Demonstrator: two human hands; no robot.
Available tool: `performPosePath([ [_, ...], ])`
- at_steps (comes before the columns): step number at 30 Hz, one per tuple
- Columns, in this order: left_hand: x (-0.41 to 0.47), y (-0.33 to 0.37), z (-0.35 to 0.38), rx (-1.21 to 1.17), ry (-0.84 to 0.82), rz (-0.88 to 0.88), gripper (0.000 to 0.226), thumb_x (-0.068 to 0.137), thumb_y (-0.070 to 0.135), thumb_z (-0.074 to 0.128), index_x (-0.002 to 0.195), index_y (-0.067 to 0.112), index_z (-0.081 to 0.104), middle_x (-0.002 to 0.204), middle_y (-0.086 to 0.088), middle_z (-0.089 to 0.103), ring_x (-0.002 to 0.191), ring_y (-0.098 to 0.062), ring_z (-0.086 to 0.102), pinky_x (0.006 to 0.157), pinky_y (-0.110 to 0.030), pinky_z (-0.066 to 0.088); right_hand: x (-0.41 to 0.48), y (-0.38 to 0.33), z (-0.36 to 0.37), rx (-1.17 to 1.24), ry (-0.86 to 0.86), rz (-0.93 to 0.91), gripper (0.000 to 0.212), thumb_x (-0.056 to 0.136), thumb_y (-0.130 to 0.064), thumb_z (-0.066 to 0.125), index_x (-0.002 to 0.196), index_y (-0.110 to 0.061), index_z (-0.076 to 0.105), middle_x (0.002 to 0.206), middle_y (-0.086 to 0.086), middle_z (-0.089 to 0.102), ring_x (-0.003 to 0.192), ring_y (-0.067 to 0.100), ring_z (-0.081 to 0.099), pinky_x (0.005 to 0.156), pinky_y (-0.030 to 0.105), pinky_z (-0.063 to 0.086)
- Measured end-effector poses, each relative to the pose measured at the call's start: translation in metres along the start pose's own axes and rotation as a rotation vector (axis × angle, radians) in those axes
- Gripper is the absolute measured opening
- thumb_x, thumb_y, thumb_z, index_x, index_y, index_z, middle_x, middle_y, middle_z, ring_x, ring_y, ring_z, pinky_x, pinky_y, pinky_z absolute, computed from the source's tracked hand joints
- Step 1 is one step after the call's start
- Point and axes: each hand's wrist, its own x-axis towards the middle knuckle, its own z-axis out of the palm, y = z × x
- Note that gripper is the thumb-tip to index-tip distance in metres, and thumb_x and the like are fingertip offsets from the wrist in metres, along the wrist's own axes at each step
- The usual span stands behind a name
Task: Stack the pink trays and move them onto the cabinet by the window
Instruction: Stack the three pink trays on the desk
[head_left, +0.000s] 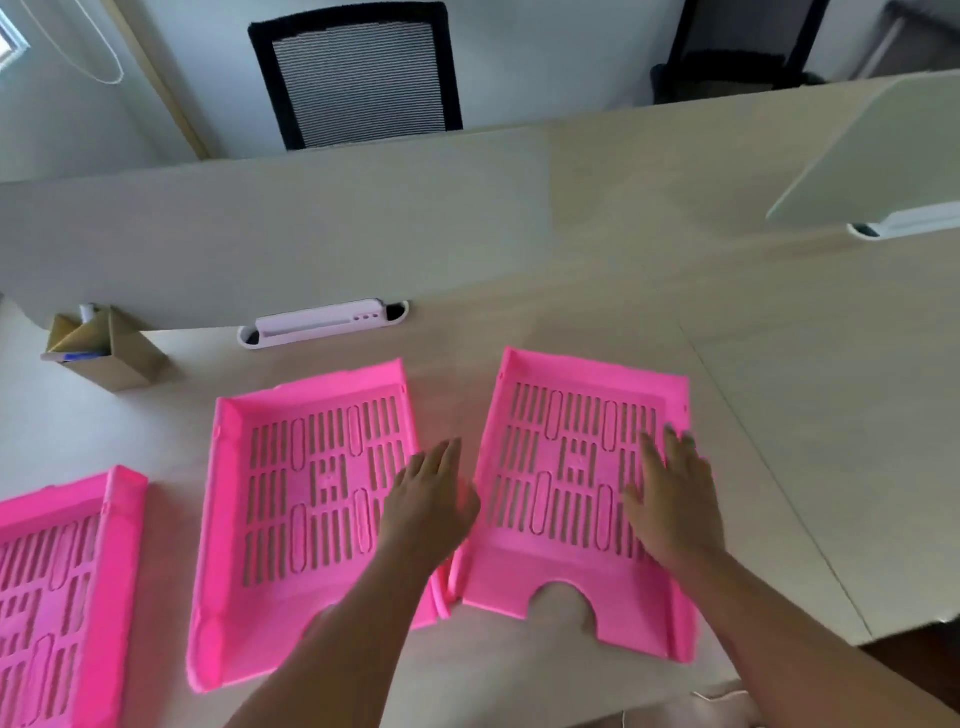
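Note:
Three pink slotted trays lie flat on the pale desk. The right tray (561, 415) sits in front of me, the middle tray (291, 499) beside it, and the left tray (57, 566) is cut off by the frame edge. My left hand (428, 499) hovers with fingers apart over the gap between the middle and right trays, by the right tray's left wall. My right hand (670, 499) is spread flat over the right tray's right side, hiding that wall. Neither hand grips anything.
A low beige partition (260, 239) runs along the desk's back. A white cable-port cover (322, 322) and a brown cardboard box (104, 348) sit at its foot. A black mesh chair (358, 73) stands behind. A white panel (883, 156) overhangs at the right.

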Motion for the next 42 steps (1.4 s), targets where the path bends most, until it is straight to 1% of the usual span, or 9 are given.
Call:
performPosePath([
  [3, 0.003, 0.016, 0.019, -0.052, -0.088, -0.030, 0.065, 0.099, 0.030, 0.049, 0.157, 0.014, 0.023, 0.154, -0.004, 0.044, 0.134, -0.024, 0.051, 0.109, -0.044, 0.046, -0.015, 0.025, 0.012, 0.096, -0.016, 0.188, 0.077, 0.097, -0.030, 0.053, 0.160, -0.015, 0.012, 0.166, 0.018, 0.006, 0.153, 0.037, 0.006, 0.122, 0.049, 0.016],
  [5, 0.005, 0.022, 0.029, -0.102, -0.111, -0.097, 0.062, 0.101, 0.025, 0.044, 0.157, 0.016, 0.020, 0.135, -0.008, 0.060, 0.108, -0.024, 0.067, 0.089, -0.043, 0.060, -0.022, 0.032, 0.023, 0.293, -0.050, 0.298, 0.074, 0.098, -0.018, 0.050, 0.160, -0.016, 0.009, 0.163, 0.019, 0.020, 0.148, 0.039, 0.026, 0.113, 0.055, 0.037],
  [7, 0.006, 0.029, 0.033, -0.171, -0.117, -0.189, 0.057, 0.105, 0.020, 0.036, 0.158, 0.017, 0.017, 0.109, -0.011, 0.067, 0.085, -0.027, 0.071, 0.075, -0.044, 0.063, -0.026, 0.033, 0.027, 0.426, -0.043, 0.332, 0.071, 0.099, -0.011, 0.045, 0.159, -0.017, 0.006, 0.125, 0.021, 0.060, 0.102, 0.032, 0.067, 0.073, 0.045, 0.062],
  [10, 0.008, 0.042, 0.025, -0.270, -0.097, -0.183, 0.045, 0.106, 0.020, 0.034, 0.151, 0.016, 0.034, 0.092, -0.003, 0.064, 0.077, -0.024, 0.071, 0.072, -0.042, 0.064, -0.026, 0.033, 0.014, 0.488, -0.007, 0.353, 0.063, 0.102, -0.008, 0.040, 0.158, -0.009, 0.012, 0.068, 0.008, 0.059, 0.045, 0.017, 0.054, 0.037, 0.025, 0.043],
  [18, -0.001, 0.016, -0.042, -0.373, 0.149, -0.191, 0.050, 0.098, 0.006, 0.041, 0.145, 0.021, 0.044, 0.085, -0.002, 0.069, 0.064, -0.018, 0.071, 0.056, -0.035, 0.063, 0.015, -0.020, -0.040, 0.525, 0.040, 0.118, 0.058, 0.101, -0.006, 0.038, 0.157, -0.011, 0.021, 0.078, 0.009, 0.062, 0.047, 0.024, 0.057, 0.040, 0.030, 0.042],
  [24, -0.052, -0.082, -0.078, -0.336, 0.368, -0.426, 0.034, 0.094, 0.001, 0.049, 0.124, 0.009, 0.063, 0.077, -0.002, 0.066, 0.058, -0.020, 0.062, 0.046, -0.026, 0.049, 0.005, -0.136, -0.012, 0.620, -0.046, -0.078, 0.054, 0.099, -0.003, 0.037, 0.152, -0.016, 0.033, 0.088, 0.009, 0.068, 0.051, 0.018, 0.061, 0.041, 0.029, 0.048],
  [27, -0.083, -0.129, -0.086, -0.370, 0.374, -0.512, 0.027, 0.094, 0.003, 0.049, 0.117, 0.008, 0.063, 0.075, -0.007, 0.068, 0.058, -0.026, 0.065, 0.052, -0.043, 0.060, -0.010, -0.183, 0.012, 0.644, -0.100, -0.098, 0.054, 0.100, -0.006, 0.038, 0.152, -0.018, 0.031, 0.095, 0.010, 0.070, 0.062, 0.026, 0.068, 0.051, 0.043, 0.059],
  [32, -0.114, -0.178, -0.089, -0.358, 0.370, -0.558, 0.032, 0.098, 0.002, 0.047, 0.127, 0.007, 0.061, 0.070, 0.008, 0.059, 0.053, -0.008, 0.061, 0.038, -0.016, 0.046, -0.034, -0.233, 0.038, 0.627, -0.142, -0.109, 0.054, 0.102, -0.008, 0.038, 0.154, -0.018, 0.028, 0.106, 0.013, 0.069, 0.047, 0.014, 0.055, 0.041, 0.027, 0.043],
  [42, -0.113, -0.213, -0.087, -0.462, 0.357, -0.464, 0.037, 0.103, 0.007, 0.042, 0.137, 0.012, 0.056, 0.088, 0.005, 0.064, 0.064, -0.006, 0.066, 0.051, -0.020, 0.054, -0.041, -0.255, 0.055, 0.559, -0.108, -0.046, 0.053, 0.103, -0.009, 0.037, 0.155, -0.016, 0.027, 0.102, 0.014, 0.070, 0.043, 0.013, 0.051, 0.038, 0.026, 0.043],
])
